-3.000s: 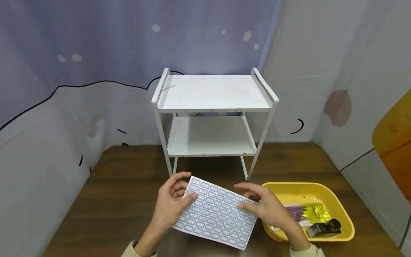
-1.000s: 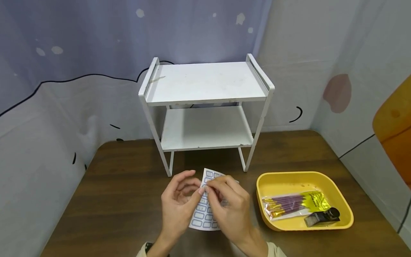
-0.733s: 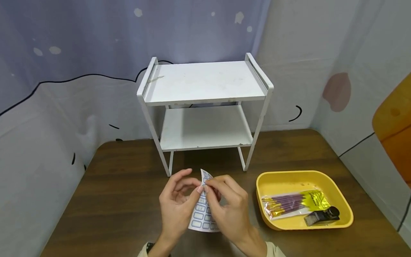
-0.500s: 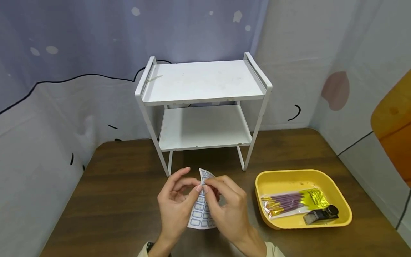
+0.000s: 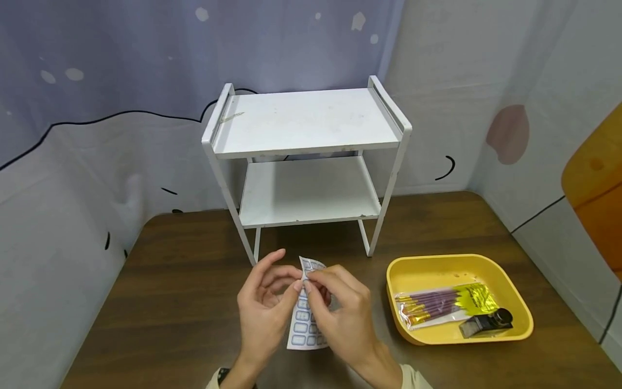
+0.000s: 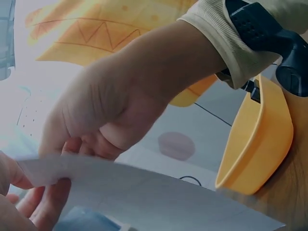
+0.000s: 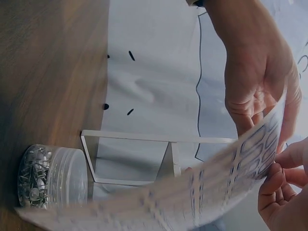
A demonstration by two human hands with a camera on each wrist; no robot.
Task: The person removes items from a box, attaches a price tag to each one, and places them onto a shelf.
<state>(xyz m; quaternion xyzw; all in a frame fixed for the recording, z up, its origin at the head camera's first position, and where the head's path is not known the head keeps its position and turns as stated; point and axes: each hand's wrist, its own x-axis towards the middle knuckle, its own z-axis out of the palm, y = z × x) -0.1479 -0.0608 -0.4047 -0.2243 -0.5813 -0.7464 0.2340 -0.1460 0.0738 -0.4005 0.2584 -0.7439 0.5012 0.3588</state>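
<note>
In the head view, my left hand [image 5: 262, 319] holds the left edge of a white sheet of blue-bordered sticker labels [image 5: 301, 327] between thumb and fingers. My right hand [image 5: 347, 316] pinches at that same sheet near its upper left part, thumb tip almost against the left thumb. The sheet bends upright between the hands, its right part hidden behind the right hand. From the left wrist, the plain back of the label sheet [image 6: 144, 192] shows. The right wrist view catches its printed face [image 7: 207, 187], curved. Whether a single label has lifted cannot be made out.
A white two-tier shelf [image 5: 311, 119] stands at the back of the wooden table [image 5: 160, 302]. On the right, a yellow tray [image 5: 437, 262] holds a bag of paintbrushes [image 5: 432, 308] and a dark-capped bottle [image 5: 486, 324]. A clear jar of metal pins [image 7: 50, 175] appears in the right wrist view.
Three seconds ago both hands held the label sheet spread out by its two sides. My right hand has since come left to pinch beside the left thumb, and the sheet has curled. Lately little moves.
</note>
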